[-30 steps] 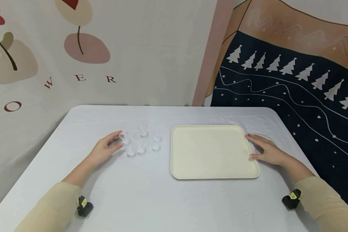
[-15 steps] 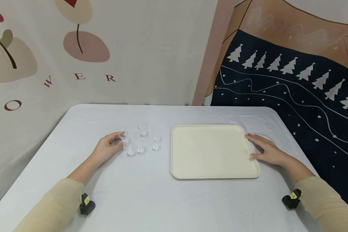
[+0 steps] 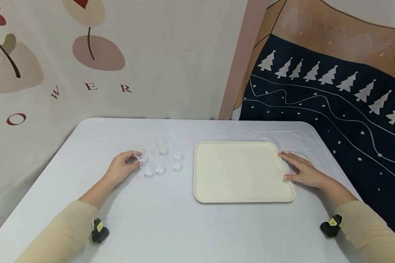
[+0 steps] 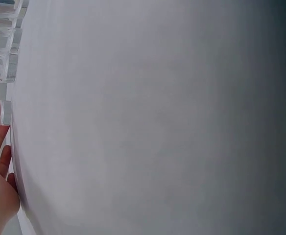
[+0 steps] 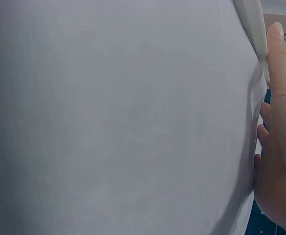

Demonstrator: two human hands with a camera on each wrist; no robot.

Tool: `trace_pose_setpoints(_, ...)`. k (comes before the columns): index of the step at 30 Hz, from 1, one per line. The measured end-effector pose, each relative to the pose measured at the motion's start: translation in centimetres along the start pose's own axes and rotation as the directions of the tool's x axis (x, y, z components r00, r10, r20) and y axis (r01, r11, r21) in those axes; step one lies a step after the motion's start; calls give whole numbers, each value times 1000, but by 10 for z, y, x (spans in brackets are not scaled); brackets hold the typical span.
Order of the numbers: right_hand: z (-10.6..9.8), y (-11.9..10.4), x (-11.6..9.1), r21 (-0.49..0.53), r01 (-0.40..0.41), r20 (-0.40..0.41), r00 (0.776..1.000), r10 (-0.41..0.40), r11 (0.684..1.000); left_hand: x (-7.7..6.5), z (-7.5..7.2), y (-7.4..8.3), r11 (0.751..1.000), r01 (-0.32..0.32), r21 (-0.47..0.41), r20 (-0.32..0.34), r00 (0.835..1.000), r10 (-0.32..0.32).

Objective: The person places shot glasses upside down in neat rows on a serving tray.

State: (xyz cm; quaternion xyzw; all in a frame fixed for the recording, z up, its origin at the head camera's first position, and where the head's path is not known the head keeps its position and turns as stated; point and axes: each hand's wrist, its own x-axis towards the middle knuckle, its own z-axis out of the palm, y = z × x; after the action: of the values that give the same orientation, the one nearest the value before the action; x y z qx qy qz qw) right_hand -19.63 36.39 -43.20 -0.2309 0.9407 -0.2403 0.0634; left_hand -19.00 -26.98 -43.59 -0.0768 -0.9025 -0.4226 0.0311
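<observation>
In the head view my left hand [image 3: 121, 168] holds a small clear shot glass [image 3: 139, 154] at the left end of a cluster, its thumb and fingers on either side. The left wrist view catches the thick base of this glass [image 4: 6, 113] at the fingertips. Several similar glasses stand close by, among them a near one [image 3: 147, 170] and a back one [image 3: 162, 148]. My right hand [image 3: 302, 171] lies with extended fingers against the right rim of a cream rectangular tray [image 3: 243, 171]. In the right wrist view, its thumb [image 5: 280, 63] lies along the tray's edge.
A white cloth covers the table [image 3: 184, 230]. The tray lies to the right of the glasses, a short gap between them. Behind the table hang a pale printed curtain [image 3: 171, 65] and a dark cloth with white trees [image 3: 293, 98].
My left hand has shifted slightly to the right, and the glass in its fingers has moved a little and looks less tilted. The right hand and tray stay put.
</observation>
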Motion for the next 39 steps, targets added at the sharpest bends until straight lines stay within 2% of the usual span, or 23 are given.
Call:
trace_pose_setpoints(7,1,-1,0,0,4,-2,1000,-4,1000,-4,-4,2,1000,28,-12,-13,1000,-28)
trace_pose_setpoints(12,0,-4,0,2,-3,2,1000,3,1000,-6,-8,3,997,78,-8,-13,997,-78)
trace_pose_setpoints(16,-1,-6,0,5,-5,2,1000,5,1000,-6,-12,3,996,84,5,-30,996,-83)
trace_pose_setpoints(23,2,-3,-1,5,29,-27,999,-29,1000,-8,-20,11,999,48,4,-120,992,-47)
trace_pose_setpoints(28,3,1,0,9,8,-17,1000,-8,1000,-12,-27,21,1000,-11,-3,-179,984,11)
trace_pose_setpoints(35,2,1,0,20,-8,-5,1000,8,1000,-13,-32,33,993,-110,-50,-254,963,94)
trace_pose_setpoints(39,2,1,0,16,-1,-7,1000,1,1000,-15,-31,46,980,-170,-102,-281,950,135)
